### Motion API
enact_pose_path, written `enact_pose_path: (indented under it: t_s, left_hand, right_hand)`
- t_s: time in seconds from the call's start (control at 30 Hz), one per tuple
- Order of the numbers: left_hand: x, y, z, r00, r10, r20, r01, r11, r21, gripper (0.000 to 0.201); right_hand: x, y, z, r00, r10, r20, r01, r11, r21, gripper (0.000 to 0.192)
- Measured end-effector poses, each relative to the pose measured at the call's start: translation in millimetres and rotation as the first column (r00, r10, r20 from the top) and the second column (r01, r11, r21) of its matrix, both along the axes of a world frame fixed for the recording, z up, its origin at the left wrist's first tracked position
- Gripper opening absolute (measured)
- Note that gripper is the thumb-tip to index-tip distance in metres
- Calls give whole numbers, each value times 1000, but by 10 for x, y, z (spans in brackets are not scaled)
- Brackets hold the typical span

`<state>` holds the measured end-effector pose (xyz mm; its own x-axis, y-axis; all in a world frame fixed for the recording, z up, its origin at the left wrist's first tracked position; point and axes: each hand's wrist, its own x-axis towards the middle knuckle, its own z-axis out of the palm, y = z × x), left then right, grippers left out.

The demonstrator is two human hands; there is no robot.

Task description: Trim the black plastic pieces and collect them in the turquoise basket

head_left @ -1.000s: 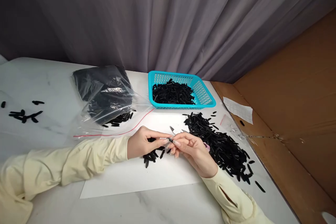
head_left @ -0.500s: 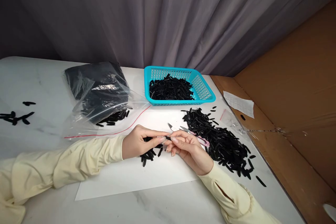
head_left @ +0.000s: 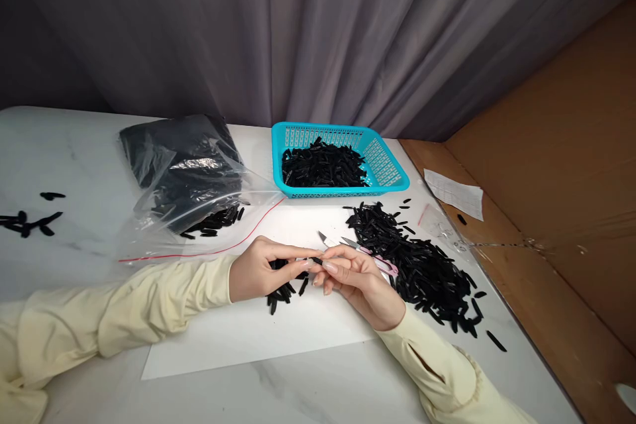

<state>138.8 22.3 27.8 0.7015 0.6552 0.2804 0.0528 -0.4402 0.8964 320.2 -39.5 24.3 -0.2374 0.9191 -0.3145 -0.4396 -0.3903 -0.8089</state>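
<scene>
We count one turquoise plastic mesh basket [head_left: 387, 172], one clear zip bag with a red seal line [head_left: 183, 179], one white paper sheet [head_left: 258, 338], one pink-handled metal snip [head_left: 365, 253], and uncountably many small black plastic strips [head_left: 422, 271].

A glossy white marbled bench [head_left: 322, 391] is covered by a matt sheet of paper [head_left: 258, 338]. Matt black plastic pieces [head_left: 422, 271] are heaped beside a perforated turquoise plastic basket [head_left: 382, 169]. A shiny clear plastic bag [head_left: 189, 179] and metal-bladed snips [head_left: 348, 245] are seen.

Both hands [head_left: 318, 271] pinch a small black piece [head_left: 317, 261] over white paper [head_left: 258, 334].
</scene>
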Motion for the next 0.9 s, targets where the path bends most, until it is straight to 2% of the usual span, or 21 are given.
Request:
enact_pose_path:
  t_s: [0.7, 0.9]
  left_hand:
    - [-8, -7, -17, 1000, 7, -8, -7, 1000, 25, 28]
    - [-9, 0, -15, 999, 12, -32, -11, 999, 30, 28]
  right_hand:
    - [2, -2, 10, 999, -38, -8, 39, 999, 26, 17]
    - [-10, -2, 22, 998, -60, 37, 60, 998, 3, 18]
